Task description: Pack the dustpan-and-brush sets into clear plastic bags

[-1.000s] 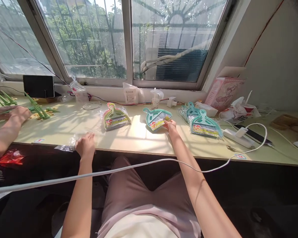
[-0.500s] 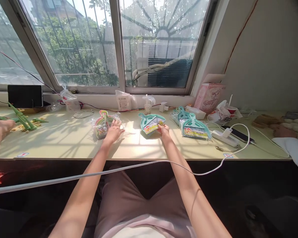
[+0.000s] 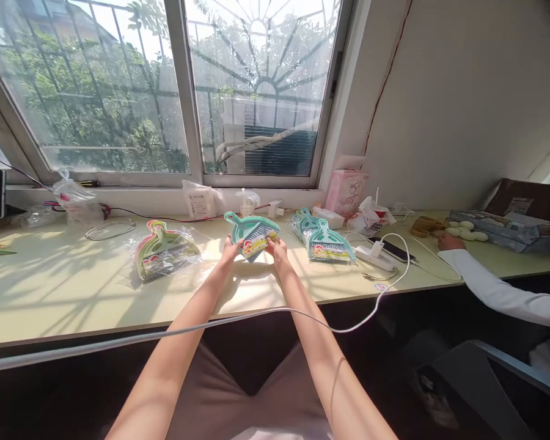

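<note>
The step in hand looks to be handling one teal dustpan (image 3: pixel 260 227), gripped between both hands near the middle of the table (image 3: pixel 96 305). The left hand (image 3: pixel 231 249) pinches its lower left side and the right hand (image 3: pixel 277 247) its lower right, by the printed label. Its handle leans up and to the left, and the shadow below suggests that it is held a little above the tabletop. From this hold, a next move calls for an even pinch on both sides, so that dustpan, brush and label stay together. To the left lies a wrapped olive dustpan (image 3: pixel 158 253), with pink showing behind it; to the right, near the right hand, are more teal dustpans (image 3: pixel 330 244). Beyond those are a power strip (image 3: pixel 374 259) and a phone (image 3: pixel 396 249). A white cable (image 3: pixel 261 311) crosses the view over both forearms and could snag; the cup (image 3: pixel 247 205) behind the held dustpan limits reach that way. Farther right, a co-worker's hand (image 3: pixel 451 241) is beside some pale round things (image 3: pixel 465 232), well apart.
</note>
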The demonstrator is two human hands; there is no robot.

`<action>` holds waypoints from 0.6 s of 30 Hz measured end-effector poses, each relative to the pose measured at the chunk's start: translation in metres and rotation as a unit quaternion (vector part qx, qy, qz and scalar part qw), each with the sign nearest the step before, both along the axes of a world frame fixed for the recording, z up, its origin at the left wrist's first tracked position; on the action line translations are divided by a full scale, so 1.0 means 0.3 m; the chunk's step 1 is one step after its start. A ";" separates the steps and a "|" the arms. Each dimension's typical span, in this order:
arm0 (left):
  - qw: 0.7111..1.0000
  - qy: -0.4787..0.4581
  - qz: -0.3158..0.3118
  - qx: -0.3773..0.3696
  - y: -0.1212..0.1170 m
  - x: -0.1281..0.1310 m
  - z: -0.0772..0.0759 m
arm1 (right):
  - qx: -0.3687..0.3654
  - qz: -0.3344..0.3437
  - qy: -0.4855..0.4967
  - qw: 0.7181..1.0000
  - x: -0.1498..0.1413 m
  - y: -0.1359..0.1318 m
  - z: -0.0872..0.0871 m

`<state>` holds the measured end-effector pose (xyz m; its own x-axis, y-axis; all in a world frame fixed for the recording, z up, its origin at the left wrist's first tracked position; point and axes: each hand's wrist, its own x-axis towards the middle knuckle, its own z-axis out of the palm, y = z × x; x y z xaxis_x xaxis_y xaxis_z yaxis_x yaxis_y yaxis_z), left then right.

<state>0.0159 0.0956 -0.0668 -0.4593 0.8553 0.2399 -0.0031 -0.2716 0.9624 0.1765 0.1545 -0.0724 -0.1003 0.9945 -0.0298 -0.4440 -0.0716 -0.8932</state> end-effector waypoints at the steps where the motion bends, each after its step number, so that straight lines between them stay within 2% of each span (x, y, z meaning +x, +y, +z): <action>1: 1.000 -0.022 -0.006 -0.010 0.002 -0.003 -0.005 | -0.003 -0.001 -0.021 1.000 -0.002 -0.001 0.005; 3: 0.999 -0.033 0.024 -0.014 0.000 -0.020 -0.009 | -0.007 -0.035 -0.084 0.996 0.001 -0.003 0.011; 5: 0.995 -0.011 0.104 -0.006 -0.005 -0.042 -0.008 | 0.010 -0.122 -0.191 0.974 0.017 -0.005 0.013; 7: 0.983 0.023 0.184 -0.004 -0.013 -0.060 -0.007 | 0.050 -0.199 -0.333 0.920 0.043 -0.009 0.012; 9: 0.973 0.051 0.227 0.001 -0.021 -0.069 -0.009 | 0.094 -0.206 -0.454 0.862 0.069 -0.013 0.009; 11: 0.968 0.064 0.243 0.015 -0.031 -0.072 -0.013 | 0.133 -0.175 -0.524 0.823 0.087 -0.018 0.004; 13: 0.968 0.069 0.240 0.023 -0.042 -0.069 -0.013 | 0.170 -0.157 -0.561 0.795 0.096 -0.021 -0.001; 15: 0.971 0.079 0.224 0.019 -0.056 -0.063 -0.006 | 0.195 -0.162 -0.582 0.773 0.099 -0.021 -0.006; 18: 0.970 0.102 0.220 -0.010 -0.076 -0.045 0.014 | 0.192 -0.190 -0.607 0.747 0.099 -0.017 -0.012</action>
